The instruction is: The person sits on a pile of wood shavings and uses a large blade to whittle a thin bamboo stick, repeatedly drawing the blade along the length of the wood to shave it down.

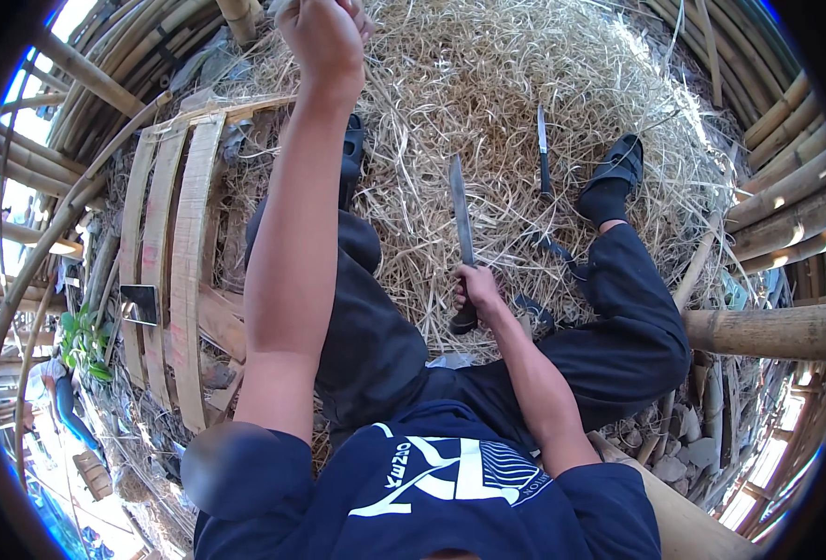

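Note:
My right hand (476,288) is wrapped round the dark handle of a machete (462,210). Its long blade points away from me over the straw (488,103). My left arm stretches far forward, close to the camera. The left hand (324,42) sits at the top edge with its fingers curled; whatever is in them is cut off from view. Further right, a knife (544,154) with a black handle lies on the straw, its blade pointing away. A black strap-like piece (559,253) lies between that knife and my right leg.
On the left stands a slatted wooden pallet (194,252) bearing a phone-like dark rectangle (140,304). Bamboo poles (763,333) fence both sides. My sandalled foot (616,168) rests on the straw. Stones (688,453) lie at lower right. Another person (63,401) is outside at left.

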A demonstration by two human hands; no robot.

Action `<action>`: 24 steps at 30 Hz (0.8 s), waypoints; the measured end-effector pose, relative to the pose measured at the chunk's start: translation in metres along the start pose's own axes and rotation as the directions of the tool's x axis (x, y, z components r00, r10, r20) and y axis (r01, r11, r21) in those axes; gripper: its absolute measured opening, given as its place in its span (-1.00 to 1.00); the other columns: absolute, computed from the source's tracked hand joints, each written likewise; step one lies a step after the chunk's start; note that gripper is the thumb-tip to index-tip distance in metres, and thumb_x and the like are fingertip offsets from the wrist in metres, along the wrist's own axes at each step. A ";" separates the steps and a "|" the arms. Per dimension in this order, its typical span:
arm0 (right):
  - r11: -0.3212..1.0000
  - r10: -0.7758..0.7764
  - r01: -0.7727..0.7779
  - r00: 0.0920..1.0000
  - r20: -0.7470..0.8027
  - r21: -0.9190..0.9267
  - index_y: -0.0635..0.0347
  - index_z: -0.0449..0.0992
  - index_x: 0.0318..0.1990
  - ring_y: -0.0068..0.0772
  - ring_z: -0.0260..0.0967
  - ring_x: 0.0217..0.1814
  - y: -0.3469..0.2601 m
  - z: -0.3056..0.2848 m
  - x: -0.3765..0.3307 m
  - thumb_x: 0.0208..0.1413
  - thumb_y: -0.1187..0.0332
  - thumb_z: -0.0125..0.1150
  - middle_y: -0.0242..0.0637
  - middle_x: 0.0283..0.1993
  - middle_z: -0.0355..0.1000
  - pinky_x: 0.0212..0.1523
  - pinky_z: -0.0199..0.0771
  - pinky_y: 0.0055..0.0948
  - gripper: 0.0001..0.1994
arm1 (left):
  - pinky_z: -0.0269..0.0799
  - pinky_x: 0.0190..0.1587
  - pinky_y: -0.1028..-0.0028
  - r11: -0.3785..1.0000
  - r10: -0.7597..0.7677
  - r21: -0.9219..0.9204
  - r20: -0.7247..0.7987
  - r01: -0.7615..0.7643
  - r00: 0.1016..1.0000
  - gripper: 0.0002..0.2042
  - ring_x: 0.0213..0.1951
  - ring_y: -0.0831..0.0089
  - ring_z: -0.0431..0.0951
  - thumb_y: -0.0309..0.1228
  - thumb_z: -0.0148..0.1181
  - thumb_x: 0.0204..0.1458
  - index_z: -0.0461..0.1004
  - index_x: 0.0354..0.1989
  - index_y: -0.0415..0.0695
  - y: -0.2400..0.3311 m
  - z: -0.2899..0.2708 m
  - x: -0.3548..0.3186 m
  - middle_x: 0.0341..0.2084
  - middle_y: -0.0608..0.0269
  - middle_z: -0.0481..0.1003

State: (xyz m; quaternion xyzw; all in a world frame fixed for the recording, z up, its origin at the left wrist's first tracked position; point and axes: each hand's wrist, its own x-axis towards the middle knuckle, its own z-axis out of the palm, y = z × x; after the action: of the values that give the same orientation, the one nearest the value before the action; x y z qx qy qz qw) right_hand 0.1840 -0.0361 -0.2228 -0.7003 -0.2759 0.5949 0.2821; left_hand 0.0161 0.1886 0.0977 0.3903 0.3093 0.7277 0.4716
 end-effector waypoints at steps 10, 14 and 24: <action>0.791 -0.572 0.476 0.798 -0.190 -0.385 0.34 0.41 -0.31 0.13 0.46 -0.49 -0.056 0.016 -0.050 -0.01 0.29 0.16 0.07 -0.56 0.44 -0.42 0.42 -0.12 -0.75 | -0.10 -0.81 0.56 0.999 -0.020 -0.028 -0.053 0.019 0.998 -0.51 -0.86 0.63 0.06 0.01 -0.02 0.22 0.11 -0.73 0.09 -0.001 0.002 -0.001 -0.87 0.49 0.07; 0.809 -0.476 0.342 0.859 -0.190 -0.479 0.32 0.40 -0.29 0.19 0.47 -0.35 -0.036 0.016 -0.044 0.00 0.22 0.16 0.13 -0.45 0.47 -0.29 0.44 -0.07 -0.70 | -0.11 -0.80 0.56 0.939 -0.021 -0.336 0.142 0.068 0.990 -0.52 -0.85 0.64 0.06 -0.02 -0.03 0.23 0.11 -0.72 0.09 0.002 -0.008 0.004 -0.86 0.51 0.06; 0.908 -0.172 0.073 0.963 -0.207 -0.413 0.34 0.49 -0.45 -0.24 0.48 -0.53 0.023 0.006 0.010 -0.09 0.21 0.17 -0.08 -0.53 0.48 -0.39 0.47 -0.28 -0.71 | -0.09 -0.73 0.53 0.984 0.180 0.023 -0.123 -0.179 0.976 -0.52 -0.81 0.60 0.01 -0.05 -0.05 0.25 0.14 -0.69 0.01 0.015 -0.014 0.009 -0.84 0.46 0.04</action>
State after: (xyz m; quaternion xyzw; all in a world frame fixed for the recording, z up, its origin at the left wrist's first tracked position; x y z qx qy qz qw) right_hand 0.1809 -0.0443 -0.2473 -0.7908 -0.4000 0.4178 0.2003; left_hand -0.0042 0.1904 0.1053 0.3732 0.3062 0.7884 0.3814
